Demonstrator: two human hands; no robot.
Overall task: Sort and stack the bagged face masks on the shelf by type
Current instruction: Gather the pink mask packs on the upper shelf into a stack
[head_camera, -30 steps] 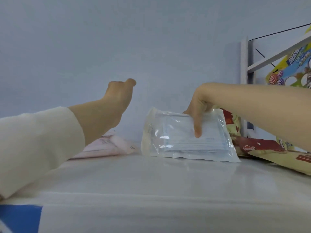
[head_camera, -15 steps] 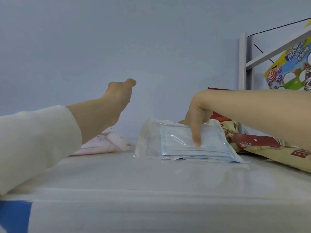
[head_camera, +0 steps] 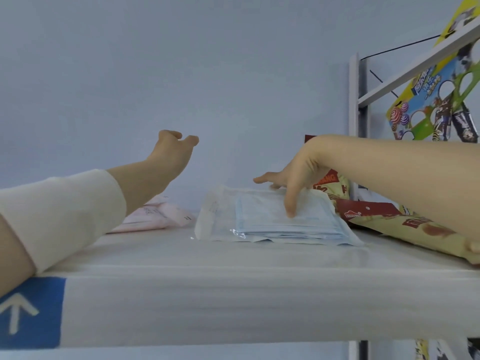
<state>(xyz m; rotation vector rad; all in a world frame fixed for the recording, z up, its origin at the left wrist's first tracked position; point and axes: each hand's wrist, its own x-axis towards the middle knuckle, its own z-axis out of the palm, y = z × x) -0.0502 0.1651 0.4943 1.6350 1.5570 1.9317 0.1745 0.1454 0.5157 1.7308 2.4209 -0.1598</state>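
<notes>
A clear bag of blue face masks (head_camera: 265, 219) lies flat on the white shelf (head_camera: 233, 294), near the middle. My right hand (head_camera: 298, 175) rests on top of it, thumb pressing its upper face and fingers stretched out flat toward the back. To the left lies a bag of pink masks (head_camera: 155, 216), partly hidden behind my left forearm. My left hand (head_camera: 171, 154) hovers in the air above the pink bag, fingers loosely curled, holding nothing that I can see.
Yellow and red snack bags (head_camera: 405, 227) lie on the shelf right of the blue bag, under my right forearm. A white upright post (head_camera: 354, 126) and hanging colourful packets (head_camera: 436, 105) stand at the right. A pale wall backs the shelf.
The blue bag went from tilted up on its edge to lying flat. My right hand's fingers opened out over it. My left hand stayed raised in about the same place.
</notes>
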